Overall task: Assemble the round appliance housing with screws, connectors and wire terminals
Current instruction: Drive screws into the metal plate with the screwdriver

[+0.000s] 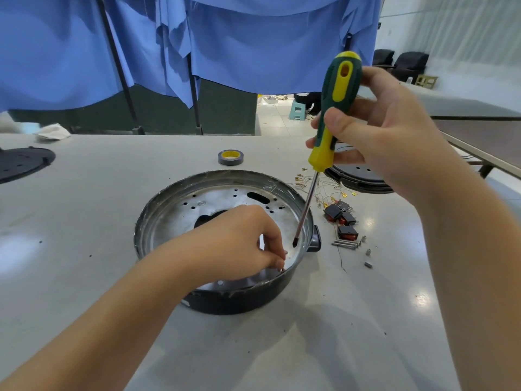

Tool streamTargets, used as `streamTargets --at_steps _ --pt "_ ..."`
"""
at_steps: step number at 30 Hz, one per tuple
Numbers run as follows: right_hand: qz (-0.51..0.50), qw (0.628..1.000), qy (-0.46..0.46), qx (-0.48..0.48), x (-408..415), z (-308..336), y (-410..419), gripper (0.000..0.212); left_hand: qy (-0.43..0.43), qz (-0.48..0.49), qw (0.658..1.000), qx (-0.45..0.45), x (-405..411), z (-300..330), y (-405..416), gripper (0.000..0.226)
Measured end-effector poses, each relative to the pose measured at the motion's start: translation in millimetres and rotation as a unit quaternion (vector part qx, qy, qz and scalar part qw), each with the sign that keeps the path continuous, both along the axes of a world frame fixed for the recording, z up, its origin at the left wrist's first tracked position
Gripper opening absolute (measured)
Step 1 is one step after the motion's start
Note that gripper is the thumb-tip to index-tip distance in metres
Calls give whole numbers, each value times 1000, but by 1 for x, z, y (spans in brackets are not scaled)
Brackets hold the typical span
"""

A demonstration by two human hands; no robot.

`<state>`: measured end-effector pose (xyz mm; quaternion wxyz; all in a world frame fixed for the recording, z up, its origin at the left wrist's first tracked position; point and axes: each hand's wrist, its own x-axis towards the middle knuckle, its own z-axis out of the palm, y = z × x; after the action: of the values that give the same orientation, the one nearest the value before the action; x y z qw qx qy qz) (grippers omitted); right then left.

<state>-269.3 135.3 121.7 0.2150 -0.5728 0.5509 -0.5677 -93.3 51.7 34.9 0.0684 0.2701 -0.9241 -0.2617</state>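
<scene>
The round black housing [158,210] with a silver perforated floor sits on the grey table in the middle. My left hand [242,241] reaches inside it near the right wall, its fingertips pinching something small that I cannot make out. My right hand [380,136] grips a green and yellow screwdriver [335,108] upright above the housing. The screwdriver's tip hangs inside the housing, just right of my left fingertips. Right of the housing lie long screws [345,244], small spacers [368,258], black and red connectors [342,218] and wires with brass terminals [324,187].
A roll of grey tape [230,157] lies behind the housing. A black round cover [358,179] lies at the right and another black disc [19,165] at the far left. Blue cloth [225,38] hangs behind the table. A second table edge [479,156] runs at right.
</scene>
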Motion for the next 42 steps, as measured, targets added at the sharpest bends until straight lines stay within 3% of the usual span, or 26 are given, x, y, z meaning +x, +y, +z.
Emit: streamTargets --at_steps 33,42 --pt "-9 1000 9 15 -4 0 1 45 -5 -10 999 45 -1 -1 3 9" --pt "-11 1000 13 12 -7 2 3 45 -13 -20 1000 3 -1 0 4 16"
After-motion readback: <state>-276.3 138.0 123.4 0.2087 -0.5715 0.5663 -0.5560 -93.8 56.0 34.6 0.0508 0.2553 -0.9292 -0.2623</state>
